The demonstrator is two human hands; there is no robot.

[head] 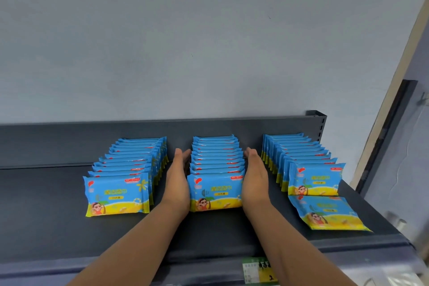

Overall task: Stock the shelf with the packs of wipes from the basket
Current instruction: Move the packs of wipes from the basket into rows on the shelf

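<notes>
Three rows of blue-and-yellow wipe packs stand upright on the dark grey shelf. My left hand presses flat against the left side of the middle row, fingers straight. My right hand presses flat against that row's right side. The left row and the right row stand apart from my hands. One loose pack lies flat in front of the right row. The basket is not in view.
A grey wall rises behind the shelf's back panel. The shelf upright stands at the back right. A green price label sits on the shelf's front edge. Bare shelf surface lies left of the left row.
</notes>
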